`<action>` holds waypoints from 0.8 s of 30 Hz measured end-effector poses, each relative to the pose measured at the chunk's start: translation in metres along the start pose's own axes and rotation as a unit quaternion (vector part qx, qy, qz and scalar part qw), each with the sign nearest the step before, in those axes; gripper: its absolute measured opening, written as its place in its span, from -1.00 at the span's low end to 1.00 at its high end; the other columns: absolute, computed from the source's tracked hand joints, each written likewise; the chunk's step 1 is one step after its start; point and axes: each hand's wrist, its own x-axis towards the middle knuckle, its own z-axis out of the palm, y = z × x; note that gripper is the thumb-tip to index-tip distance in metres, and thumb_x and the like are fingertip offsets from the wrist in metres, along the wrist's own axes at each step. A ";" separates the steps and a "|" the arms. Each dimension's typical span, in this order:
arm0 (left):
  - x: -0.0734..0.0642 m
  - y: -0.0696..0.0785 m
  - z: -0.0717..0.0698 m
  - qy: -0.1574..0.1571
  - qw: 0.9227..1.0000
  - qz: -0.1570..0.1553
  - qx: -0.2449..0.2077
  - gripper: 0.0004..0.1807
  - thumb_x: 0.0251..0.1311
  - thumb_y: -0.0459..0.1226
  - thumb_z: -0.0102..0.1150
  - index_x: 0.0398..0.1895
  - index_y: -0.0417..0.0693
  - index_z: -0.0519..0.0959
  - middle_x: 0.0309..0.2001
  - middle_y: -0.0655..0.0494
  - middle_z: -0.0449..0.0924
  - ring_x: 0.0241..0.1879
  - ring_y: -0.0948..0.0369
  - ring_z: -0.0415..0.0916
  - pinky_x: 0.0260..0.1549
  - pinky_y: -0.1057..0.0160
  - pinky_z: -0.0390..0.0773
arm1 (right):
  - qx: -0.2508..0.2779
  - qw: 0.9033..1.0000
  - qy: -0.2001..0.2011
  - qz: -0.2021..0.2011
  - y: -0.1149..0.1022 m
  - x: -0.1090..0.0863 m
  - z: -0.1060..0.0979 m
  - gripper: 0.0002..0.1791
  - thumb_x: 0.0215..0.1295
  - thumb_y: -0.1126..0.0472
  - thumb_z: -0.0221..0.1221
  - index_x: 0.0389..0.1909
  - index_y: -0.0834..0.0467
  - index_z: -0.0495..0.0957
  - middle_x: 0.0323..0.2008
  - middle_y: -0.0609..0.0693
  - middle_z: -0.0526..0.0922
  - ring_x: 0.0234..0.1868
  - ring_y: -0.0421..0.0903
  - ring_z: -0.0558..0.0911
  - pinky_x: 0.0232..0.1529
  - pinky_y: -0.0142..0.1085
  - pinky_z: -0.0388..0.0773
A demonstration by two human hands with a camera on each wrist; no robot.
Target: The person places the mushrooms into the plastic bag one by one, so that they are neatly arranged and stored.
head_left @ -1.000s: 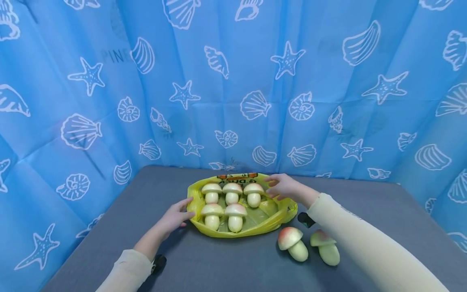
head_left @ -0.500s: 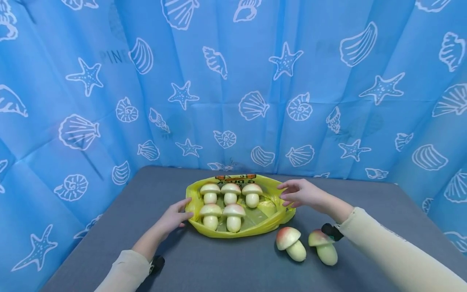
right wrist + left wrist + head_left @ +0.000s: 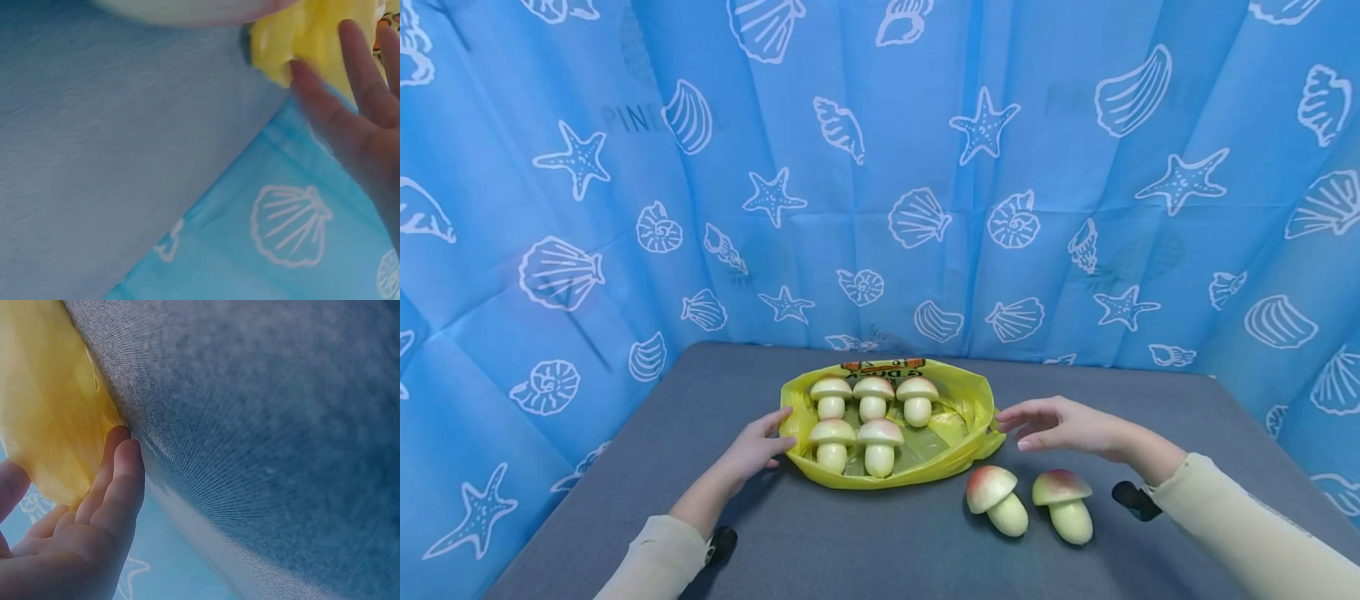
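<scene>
A yellow plastic bag (image 3: 940, 471), its mouth spread wide, lies on the grey table. Inside it, toy mushrooms stand in two rows: three behind, including a back mushroom (image 3: 917, 400), and two in front, including a front mushroom (image 3: 880, 450). My left hand (image 3: 748, 454) rests against the bag's left end, fingers and thumb apart along the yellow plastic (image 3: 56, 400). At the bag's right end hovers my right hand (image 3: 1067, 429), holding nothing, its fingers extended and spread. Closer to me lie two more mushrooms, a red-capped one (image 3: 1000, 500) and a greenish-red one (image 3: 1063, 504).
A blue curtain (image 3: 865, 233) with white shells and starfish hangs behind and beside the grey table (image 3: 850, 550). Each wrist wears a small black camera, such as the right one (image 3: 1137, 500).
My right hand has moved out from over the bag's right side, rightward and toward me, past its edge. The left hand stays at the bag's left end; the mushrooms stay put.
</scene>
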 end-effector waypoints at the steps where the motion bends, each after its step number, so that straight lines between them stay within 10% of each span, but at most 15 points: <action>1: 0.000 0.000 0.000 0.000 1.000 0.000 0.000 -0.36 0.41 -0.29 0.01 0.49 -0.24 0.10 0.45 -0.37 0.01 0.38 -0.26 0.05 0.01 -0.10 0.49 | 0.000 1.000 -0.009 -0.001 0.003 -0.003 -0.001 -0.41 0.41 0.21 0.11 0.32 0.47 0.25 0.24 0.45 0.36 0.24 0.40 0.35 0.10 -0.03 0.49; 10: 0.002 -0.002 0.000 0.006 1.000 -0.006 0.004 -0.36 0.40 -0.29 0.01 0.49 -0.22 0.11 0.44 -0.35 0.03 0.37 -0.25 0.09 0.00 -0.08 0.50 | -0.003 0.999 -0.044 0.012 0.024 -0.022 -0.002 -0.35 0.41 0.19 0.10 0.38 0.43 0.17 0.35 0.48 0.18 0.31 0.50 0.17 0.17 0.24 0.31; 24: 0.002 -0.002 0.000 0.009 1.000 -0.003 0.009 -0.35 0.39 -0.27 0.03 0.49 -0.21 0.11 0.44 -0.35 0.04 0.36 -0.25 0.11 -0.01 -0.07 0.51 | 0.020 0.998 -0.055 0.023 0.045 -0.034 0.000 -0.30 0.39 0.25 0.10 0.43 0.43 0.08 0.37 0.49 0.12 0.33 0.51 0.14 0.11 -0.28 0.39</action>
